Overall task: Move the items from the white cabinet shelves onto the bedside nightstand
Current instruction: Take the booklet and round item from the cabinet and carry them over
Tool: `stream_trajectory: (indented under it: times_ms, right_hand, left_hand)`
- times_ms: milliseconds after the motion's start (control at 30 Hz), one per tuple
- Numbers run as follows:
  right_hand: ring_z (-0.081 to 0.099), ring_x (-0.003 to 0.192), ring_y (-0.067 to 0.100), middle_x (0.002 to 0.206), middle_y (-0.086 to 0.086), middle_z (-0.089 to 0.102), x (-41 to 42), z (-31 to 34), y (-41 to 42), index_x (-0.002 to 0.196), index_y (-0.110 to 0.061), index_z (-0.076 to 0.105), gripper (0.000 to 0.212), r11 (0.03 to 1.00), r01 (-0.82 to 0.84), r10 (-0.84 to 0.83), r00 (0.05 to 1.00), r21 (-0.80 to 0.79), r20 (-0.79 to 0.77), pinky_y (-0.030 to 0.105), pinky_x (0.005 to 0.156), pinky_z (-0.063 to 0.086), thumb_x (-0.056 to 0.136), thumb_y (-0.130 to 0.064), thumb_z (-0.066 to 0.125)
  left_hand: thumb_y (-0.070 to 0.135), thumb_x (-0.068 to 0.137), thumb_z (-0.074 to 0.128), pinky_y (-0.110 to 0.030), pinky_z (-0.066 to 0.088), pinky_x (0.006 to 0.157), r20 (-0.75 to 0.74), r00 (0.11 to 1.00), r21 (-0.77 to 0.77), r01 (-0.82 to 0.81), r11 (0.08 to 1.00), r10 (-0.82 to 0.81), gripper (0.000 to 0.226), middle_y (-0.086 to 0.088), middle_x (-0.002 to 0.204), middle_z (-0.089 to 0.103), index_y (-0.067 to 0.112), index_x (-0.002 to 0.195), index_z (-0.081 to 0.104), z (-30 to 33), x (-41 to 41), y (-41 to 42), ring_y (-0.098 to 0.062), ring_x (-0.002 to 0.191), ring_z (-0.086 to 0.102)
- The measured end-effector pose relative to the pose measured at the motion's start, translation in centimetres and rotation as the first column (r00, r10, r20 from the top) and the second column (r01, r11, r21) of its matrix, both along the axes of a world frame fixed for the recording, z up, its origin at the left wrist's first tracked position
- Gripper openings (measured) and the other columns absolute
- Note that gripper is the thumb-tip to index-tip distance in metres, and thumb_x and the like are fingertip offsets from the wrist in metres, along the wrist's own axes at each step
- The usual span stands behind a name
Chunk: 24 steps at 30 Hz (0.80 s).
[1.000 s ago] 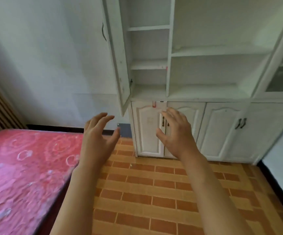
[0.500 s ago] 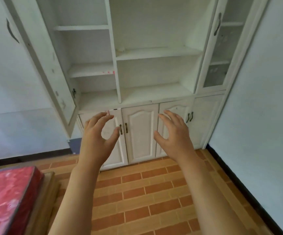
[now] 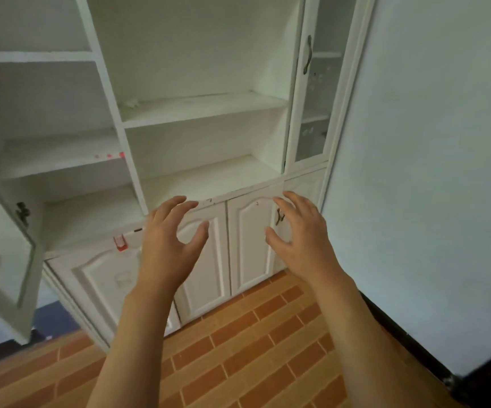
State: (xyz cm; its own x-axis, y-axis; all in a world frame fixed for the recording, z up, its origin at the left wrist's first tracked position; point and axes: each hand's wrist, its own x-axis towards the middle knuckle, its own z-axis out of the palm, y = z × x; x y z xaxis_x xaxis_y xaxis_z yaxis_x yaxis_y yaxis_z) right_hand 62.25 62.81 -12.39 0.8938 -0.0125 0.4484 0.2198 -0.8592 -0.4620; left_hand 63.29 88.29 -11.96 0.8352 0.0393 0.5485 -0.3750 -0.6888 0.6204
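No text, brand, number or sign can be read anywhere in the view. A small red tag [image 3: 119,242] sits on the front edge of the white cabinet [image 3: 203,110] above the lower doors, and a few red marks [image 3: 109,156] dot a shelf edge; whether either bears writing cannot be told.
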Motion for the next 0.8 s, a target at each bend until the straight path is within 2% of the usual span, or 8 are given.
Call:
stream_trajectory:
  times_ms: [300,567,800]
  right_hand:
    - [0.020,0.157,0.018,0.170,-0.011,0.024,2.4,0.9,-0.4,0.157,-0.037,0.037,0.062,0.989,0.150,-0.149,0.988,0.012,-0.038,0.049,0.126,0.029,0.101,-0.052,0.058]
    - [0.020,0.157,0.017,0.170,-0.011,0.024,5.6,2.2,-1.4,0.158,-0.035,0.037,0.063,0.986,0.166,-0.166,0.986,-0.012,-0.006,0.046,0.126,0.026,0.101,-0.051,0.058]
    - [0.021,0.157,0.018,0.170,-0.011,0.025,10.3,3.2,-4.2,0.158,-0.036,0.038,0.063,0.987,0.161,-0.161,0.987,-0.017,0.030,0.048,0.126,0.027,0.100,-0.054,0.058]
  left_hand:
    - [0.037,0.095,0.071,-0.029,0.031,0.112,0.020,0.987,-0.028,0.157,0.987,-0.157,0.041,0.008,0.146,0.055,0.026,0.134,0.066,0.9,6.6,-1.7,-0.016,0.140,0.044]
    - [0.038,0.095,0.070,-0.028,0.029,0.113,0.019,0.980,-0.023,0.198,0.980,-0.198,0.042,0.009,0.147,0.054,0.027,0.135,0.065,1.1,9.6,-2.7,-0.015,0.141,0.042]
    - [0.040,0.095,0.069,-0.040,0.037,0.116,0.064,0.977,-0.009,0.206,0.979,-0.205,0.043,0.008,0.149,0.053,0.028,0.136,0.064,3.0,13.6,-5.5,-0.016,0.142,0.042]
